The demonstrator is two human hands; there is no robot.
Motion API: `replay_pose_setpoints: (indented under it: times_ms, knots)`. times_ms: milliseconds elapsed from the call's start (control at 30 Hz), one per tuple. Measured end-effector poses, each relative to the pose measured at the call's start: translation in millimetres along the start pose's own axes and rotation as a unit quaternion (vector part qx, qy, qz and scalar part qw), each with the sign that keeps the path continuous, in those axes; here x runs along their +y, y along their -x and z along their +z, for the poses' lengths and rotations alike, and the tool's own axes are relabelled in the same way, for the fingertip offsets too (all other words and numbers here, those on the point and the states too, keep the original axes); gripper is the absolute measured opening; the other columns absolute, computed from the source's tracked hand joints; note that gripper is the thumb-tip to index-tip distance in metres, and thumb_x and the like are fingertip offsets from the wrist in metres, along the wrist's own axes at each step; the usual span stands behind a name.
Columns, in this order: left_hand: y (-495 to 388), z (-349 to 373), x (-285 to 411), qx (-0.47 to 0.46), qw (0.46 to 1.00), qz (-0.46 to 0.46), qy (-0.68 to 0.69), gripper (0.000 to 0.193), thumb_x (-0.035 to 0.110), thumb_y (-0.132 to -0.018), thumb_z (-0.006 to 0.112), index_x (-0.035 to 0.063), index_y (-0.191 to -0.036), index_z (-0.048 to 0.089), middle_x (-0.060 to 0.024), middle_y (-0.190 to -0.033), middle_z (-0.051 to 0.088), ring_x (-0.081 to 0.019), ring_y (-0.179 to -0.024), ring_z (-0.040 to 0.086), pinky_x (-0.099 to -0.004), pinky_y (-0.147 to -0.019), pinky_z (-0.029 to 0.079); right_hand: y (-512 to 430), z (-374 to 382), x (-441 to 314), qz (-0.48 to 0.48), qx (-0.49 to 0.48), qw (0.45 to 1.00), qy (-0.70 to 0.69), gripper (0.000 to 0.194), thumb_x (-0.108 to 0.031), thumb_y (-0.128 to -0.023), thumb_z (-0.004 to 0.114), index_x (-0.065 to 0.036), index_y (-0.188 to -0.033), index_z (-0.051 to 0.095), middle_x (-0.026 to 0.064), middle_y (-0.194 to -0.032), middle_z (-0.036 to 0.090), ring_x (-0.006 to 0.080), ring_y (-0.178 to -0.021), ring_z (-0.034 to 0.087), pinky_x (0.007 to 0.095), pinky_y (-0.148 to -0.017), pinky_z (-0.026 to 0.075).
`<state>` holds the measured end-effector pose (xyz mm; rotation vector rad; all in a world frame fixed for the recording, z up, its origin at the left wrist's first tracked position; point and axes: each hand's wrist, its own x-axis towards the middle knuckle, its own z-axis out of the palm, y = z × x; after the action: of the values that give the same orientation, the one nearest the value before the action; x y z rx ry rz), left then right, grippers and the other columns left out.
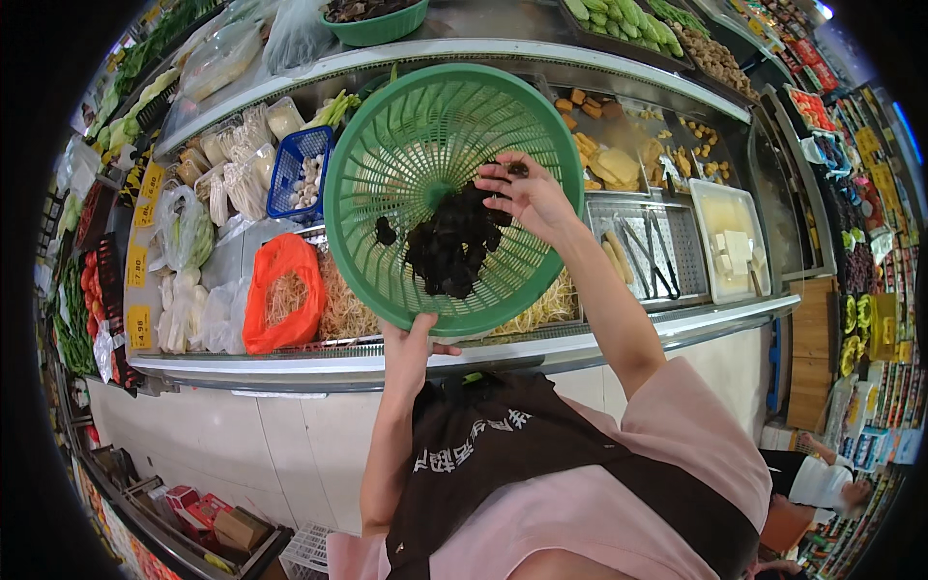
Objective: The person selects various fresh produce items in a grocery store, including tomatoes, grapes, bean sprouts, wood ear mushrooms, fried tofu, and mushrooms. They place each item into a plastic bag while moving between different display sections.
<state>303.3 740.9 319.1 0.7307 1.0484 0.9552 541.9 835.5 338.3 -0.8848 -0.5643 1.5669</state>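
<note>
A green plastic colander basket [355,268] is tilted toward me over the chilled counter. At its near rim my left hand [407,359] grips the edge, thumb on top. A heap of dark, wet-looking pieces, apparently black wood ear fungus [457,246], lies in the basket's lower middle. One loose dark piece [386,230] sits apart at the left. Inside the right half, my right hand [533,196] has its fingers spread over the heap's edge. A small dark piece [518,169] shows between its upper fingers.
Around the basket lie bean sprouts [540,312], an orange bag [279,333], a blue basket of mushrooms [299,174], metal tongs [656,254] and a tofu tub [732,239]. A metal counter edge [507,355] runs before me. Another person [812,478] is at lower right.
</note>
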Motion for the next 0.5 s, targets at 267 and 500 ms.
replay_pose_setpoints:
  times_ms: [267,500]
  knots:
    - [-7.4,-5.2,-3.7,-0.045,0.998,-0.040,0.006,0.042,0.001,-0.081,0.048,-0.0017,-0.119,0.028,-0.0151,-0.103,0.049,-0.0253,-0.081,0.060,-0.0338,-0.044,0.056,5.3,18.6,30.7,-0.244,-0.027,0.738,0.629,0.018,-0.017,-0.068,0.069,-0.011,-0.085,0.068,0.0039,-0.065,0.051,0.0170,-0.059,0.052,0.0296,-0.054,0.042]
    - [-2.9,-1.1,-3.0,-0.036,0.999,-0.030,0.013,0.041,0.001,-0.081,0.048,-0.0006,-0.117,0.028,-0.0151,-0.103,0.048,-0.0260,-0.081,0.060,-0.0349,-0.045,0.056,-11.2,8.4,9.4,-0.189,0.002,0.878,0.441,0.016,-0.017,-0.078,0.068,-0.004,-0.085,0.064,-0.0015,-0.064,0.052,0.0110,-0.052,0.048,0.0244,-0.049,0.038]
